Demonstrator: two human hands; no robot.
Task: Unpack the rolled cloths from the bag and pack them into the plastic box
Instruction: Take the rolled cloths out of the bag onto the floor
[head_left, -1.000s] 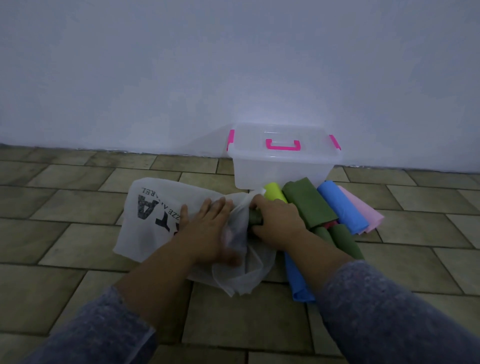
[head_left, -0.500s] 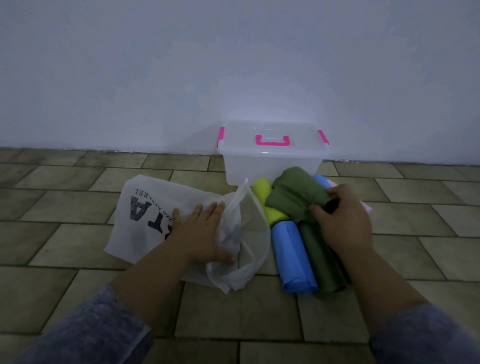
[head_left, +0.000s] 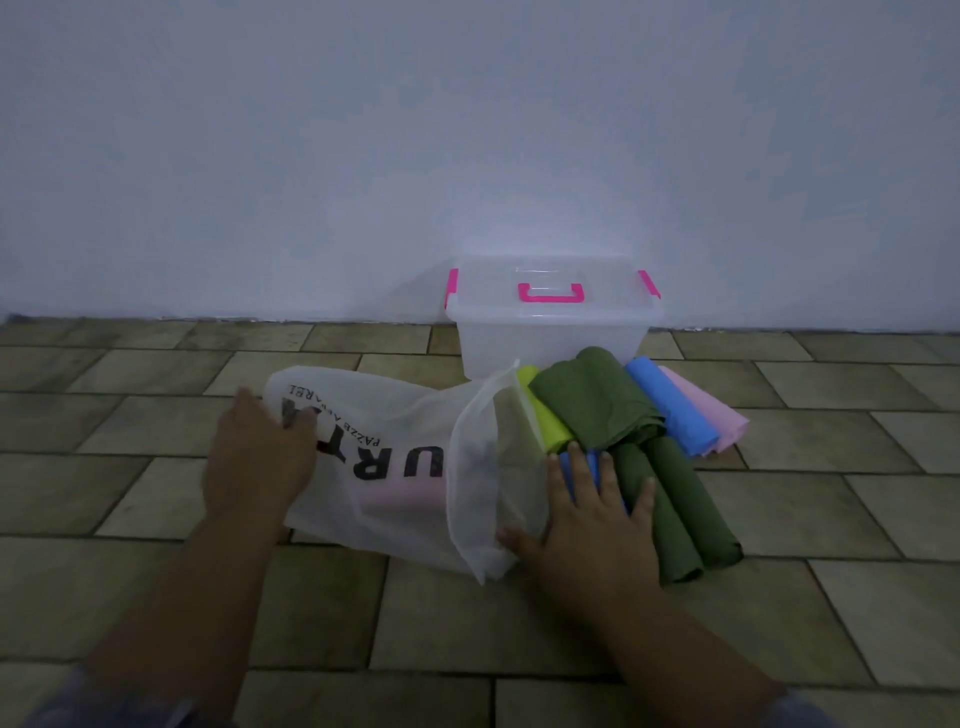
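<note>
A white printed bag lies on the tiled floor, its mouth gaping to the right; a pale pink roll shows through it. My left hand grips the bag's closed left end. My right hand lies flat with spread fingers on a blue roll beside the bag's mouth. Two dark green rolls lie right of it. Behind them sit a yellow-green roll, a loose green cloth, a blue roll and a pink roll. The clear plastic box with pink latches stands lidded behind.
A plain white wall rises right behind the box. Tiled floor stretches to both sides and toward me.
My left hand slid from the bag's mouth to its far left end. My right hand left the green cloth and came down flat on the blue roll. The bag's print shows more.
</note>
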